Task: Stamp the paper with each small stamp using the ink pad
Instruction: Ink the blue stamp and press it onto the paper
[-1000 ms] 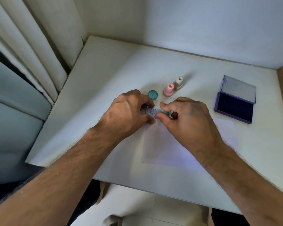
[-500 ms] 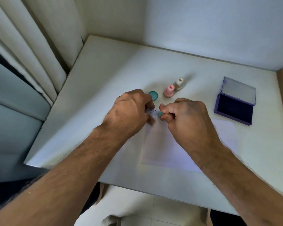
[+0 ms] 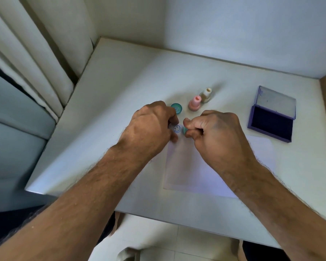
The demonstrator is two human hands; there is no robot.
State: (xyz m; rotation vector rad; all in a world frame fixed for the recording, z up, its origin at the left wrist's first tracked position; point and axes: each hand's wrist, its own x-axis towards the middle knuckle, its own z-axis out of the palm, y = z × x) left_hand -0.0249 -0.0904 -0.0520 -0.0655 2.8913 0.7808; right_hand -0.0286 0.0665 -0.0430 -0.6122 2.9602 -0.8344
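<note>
Head view: right hand (image 3: 217, 136) now curled tight around a teal stamp (image 3: 184, 130), only its tip showing past thumb and forefinger, shifted off to 3 o'clock of a blue smiley print (image 3: 177, 128) left bare at the paper's (image 3: 192, 172) far-left corner. Half a second back the stamp sat closer over that mark; now clear of it, so first impression judged done. Left hand (image 3: 151, 129) pressed on the sheet at 9 o'clock of the print, fingers bent and narrow, pinning paper, nothing seen gripped. Teal cap (image 3: 176, 107) lying at 12 o'clock of the print, pink stamp (image 3: 194, 103) and beige stamp (image 3: 205, 95) upright beyond at 1 o'clock, untouched. Purple ink pad (image 3: 270, 125) open, lid back, well apart at 3 o'clock on the white table (image 3: 120, 91). Likely next: recap teal, pick pink, ink, press on bare paper.
</note>
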